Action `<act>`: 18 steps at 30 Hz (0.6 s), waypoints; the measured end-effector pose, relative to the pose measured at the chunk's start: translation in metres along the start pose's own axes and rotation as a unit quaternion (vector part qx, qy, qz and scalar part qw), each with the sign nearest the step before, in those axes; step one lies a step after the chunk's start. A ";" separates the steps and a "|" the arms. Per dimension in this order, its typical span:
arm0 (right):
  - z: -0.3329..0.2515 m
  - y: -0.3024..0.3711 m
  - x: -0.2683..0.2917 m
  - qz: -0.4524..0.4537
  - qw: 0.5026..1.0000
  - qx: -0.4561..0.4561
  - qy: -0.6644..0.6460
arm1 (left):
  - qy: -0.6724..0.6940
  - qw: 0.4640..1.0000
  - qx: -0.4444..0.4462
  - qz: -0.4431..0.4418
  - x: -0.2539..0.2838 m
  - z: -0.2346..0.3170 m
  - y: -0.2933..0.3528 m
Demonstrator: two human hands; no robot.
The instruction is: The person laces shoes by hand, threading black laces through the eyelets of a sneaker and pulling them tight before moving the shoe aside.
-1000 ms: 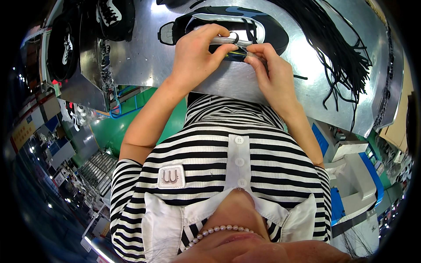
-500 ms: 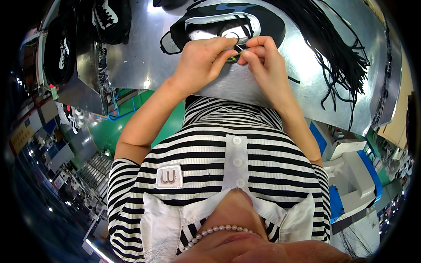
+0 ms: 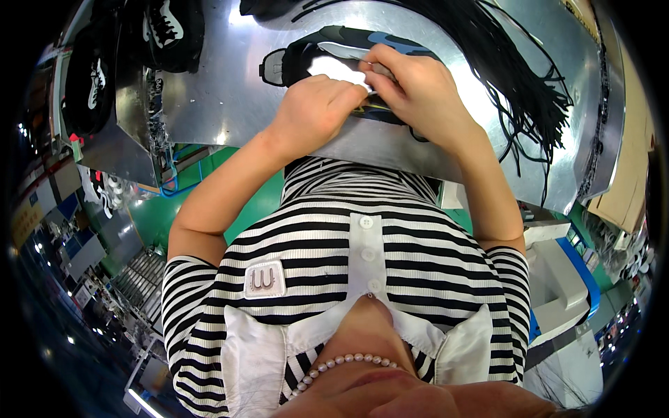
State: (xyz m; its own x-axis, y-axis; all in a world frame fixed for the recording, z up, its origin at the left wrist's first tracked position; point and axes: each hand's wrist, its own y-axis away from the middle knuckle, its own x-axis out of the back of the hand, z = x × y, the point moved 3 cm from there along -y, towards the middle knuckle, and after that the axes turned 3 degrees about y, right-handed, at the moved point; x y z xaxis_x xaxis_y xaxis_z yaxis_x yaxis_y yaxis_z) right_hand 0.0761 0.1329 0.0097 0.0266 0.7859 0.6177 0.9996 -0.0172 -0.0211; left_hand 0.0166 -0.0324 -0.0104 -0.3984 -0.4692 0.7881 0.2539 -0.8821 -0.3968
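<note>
A black shoe upper [image 3: 313, 52] with grey and blue panels lies on the metal worktable, its pale grey pull tab at the left end. The bright white inside shows between my hands. My left hand [image 3: 313, 111] is closed at the near edge of the opening, gripping the upper, with its fingertips mostly hidden. Over the right part of the upper, my right hand [image 3: 418, 90] is closed in a pinch, its fingertips close to the left hand's. What it pinches is too small to make out. A dark lace loop shows below its palm.
A thick bundle of black laces [image 3: 529, 97] is spread over the right side of the worktable [image 3: 223, 90]. Two black shoes [image 3: 166, 31] [image 3: 94, 87] with white lacing areas stand at the left. A white and blue machine [image 3: 561, 285] is at the lower right.
My right hand has shifted slightly left and turned over the upper, covering its laced part. The fingers that met at a lace near the front edge are now at the opening.
</note>
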 end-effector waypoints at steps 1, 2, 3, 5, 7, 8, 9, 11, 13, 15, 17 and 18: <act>0.009 0.000 -0.002 -0.027 0.999 -0.014 0.027 | -0.004 1.000 -0.007 0.009 0.002 -0.001 0.003; 0.014 -0.001 -0.004 -0.054 0.997 -0.028 0.054 | 0.000 1.000 -0.017 0.007 0.005 -0.002 0.004; 0.014 -0.001 -0.003 -0.091 0.993 -0.065 -0.031 | 0.009 1.000 -0.025 0.004 0.006 -0.001 0.006; 0.017 0.000 -0.011 -0.066 0.992 -0.056 -0.093 | 0.024 0.999 -0.036 0.002 0.006 -0.001 0.008; 0.019 0.004 -0.015 -0.014 0.989 -0.045 -0.140 | 0.038 0.998 -0.046 0.009 0.004 -0.002 0.007; 0.018 0.009 -0.016 0.024 0.986 -0.037 -0.159 | 0.055 0.997 -0.046 0.009 0.003 -0.003 0.006; 0.018 0.011 -0.014 0.062 0.982 -0.027 -0.179 | 0.071 0.996 -0.046 0.007 0.002 -0.003 0.005; 0.011 0.000 0.019 0.162 0.942 -0.010 -0.293 | 0.090 0.995 -0.044 -0.001 0.002 -0.004 0.007; 0.017 -0.004 0.056 0.240 0.897 0.003 -0.371 | 0.105 0.993 -0.050 -0.019 0.001 -0.004 0.006; 0.028 -0.006 0.056 0.264 0.909 -0.016 -0.321 | 0.111 0.991 -0.038 -0.058 0.004 -0.001 -0.002; 0.026 -0.001 0.019 0.170 0.905 -0.051 -0.386 | 0.101 0.990 -0.023 -0.098 0.008 -0.003 -0.002; 0.028 0.002 0.004 0.121 0.892 -0.086 -0.427 | 0.139 0.987 0.041 -0.071 0.010 -0.003 -0.002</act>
State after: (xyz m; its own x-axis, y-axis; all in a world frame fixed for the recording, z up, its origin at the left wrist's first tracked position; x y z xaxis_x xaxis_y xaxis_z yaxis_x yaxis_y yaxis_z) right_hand 0.0776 0.1535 -0.0102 0.3009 0.9295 -0.2132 0.9533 -0.2874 0.0928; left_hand 0.0092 -0.0350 -0.0032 -0.6593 -0.3438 0.6687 0.2436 -0.9391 -0.2425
